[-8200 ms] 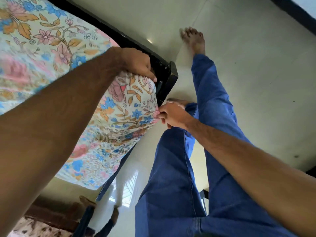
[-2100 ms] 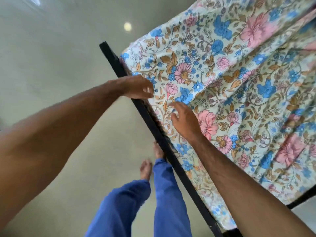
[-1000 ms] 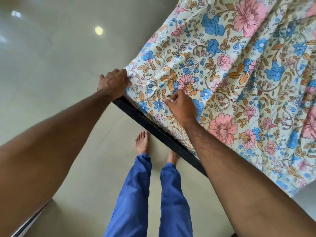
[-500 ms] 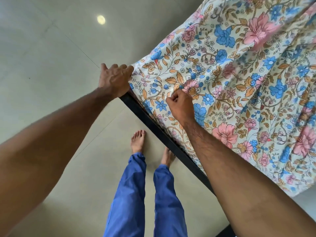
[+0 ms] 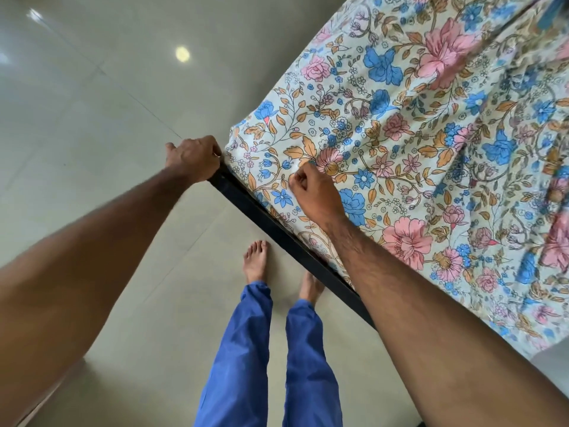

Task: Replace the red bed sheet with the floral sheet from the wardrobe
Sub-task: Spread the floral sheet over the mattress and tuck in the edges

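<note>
The floral sheet (image 5: 415,143), pale with blue and pink flowers, covers the mattress across the right half of the view. My left hand (image 5: 194,158) grips the sheet's corner at the mattress corner, fingers curled down over the edge above the black bed frame (image 5: 277,226). My right hand (image 5: 314,192) lies on top of the sheet close to that corner, fingers curled and pinching a bit of the fabric. No red sheet is in sight.
Glossy pale floor tiles (image 5: 92,103) spread to the left and below. My bare feet (image 5: 255,260) and blue trouser legs (image 5: 240,349) stand right against the bed frame's side.
Both hands have stayed at the bed corner. My left hand has curled tighter over the corner edge, and my right hand keeps its pinch on the fabric. The view has shifted slightly.
</note>
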Demonstrator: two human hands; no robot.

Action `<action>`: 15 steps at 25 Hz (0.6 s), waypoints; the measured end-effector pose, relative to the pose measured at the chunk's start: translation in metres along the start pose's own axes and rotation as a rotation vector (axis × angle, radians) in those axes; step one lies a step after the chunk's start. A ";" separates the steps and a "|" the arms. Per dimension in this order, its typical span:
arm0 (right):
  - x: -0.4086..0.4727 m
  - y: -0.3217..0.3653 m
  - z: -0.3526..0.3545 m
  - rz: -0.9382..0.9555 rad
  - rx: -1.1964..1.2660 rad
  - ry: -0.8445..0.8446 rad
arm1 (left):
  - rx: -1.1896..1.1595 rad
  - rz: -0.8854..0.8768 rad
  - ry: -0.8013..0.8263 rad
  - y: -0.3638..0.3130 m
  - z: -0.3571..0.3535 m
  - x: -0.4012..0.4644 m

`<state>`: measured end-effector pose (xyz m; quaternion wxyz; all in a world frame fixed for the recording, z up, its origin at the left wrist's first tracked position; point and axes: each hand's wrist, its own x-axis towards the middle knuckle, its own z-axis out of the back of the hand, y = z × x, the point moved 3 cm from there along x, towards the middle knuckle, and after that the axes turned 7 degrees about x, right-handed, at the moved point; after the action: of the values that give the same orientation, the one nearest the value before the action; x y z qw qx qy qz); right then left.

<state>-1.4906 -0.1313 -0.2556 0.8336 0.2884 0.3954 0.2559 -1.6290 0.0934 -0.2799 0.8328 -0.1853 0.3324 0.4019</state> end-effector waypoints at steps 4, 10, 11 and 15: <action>0.010 0.012 -0.014 0.103 -0.030 0.025 | -0.016 0.022 0.154 -0.008 0.005 0.020; 0.042 0.034 -0.024 0.174 -0.131 0.036 | 0.171 0.031 0.084 -0.012 -0.001 0.027; 0.046 0.037 -0.023 0.172 -0.147 0.043 | 0.232 0.036 0.091 -0.014 -0.001 0.027; 0.055 0.046 -0.015 0.159 -0.145 0.112 | 0.426 0.013 0.144 -0.023 0.003 0.028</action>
<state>-1.4815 -0.0584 -0.2601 0.8060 0.2433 0.3977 0.3647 -1.5965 0.0961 -0.2964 0.8246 -0.0313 0.4697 0.3137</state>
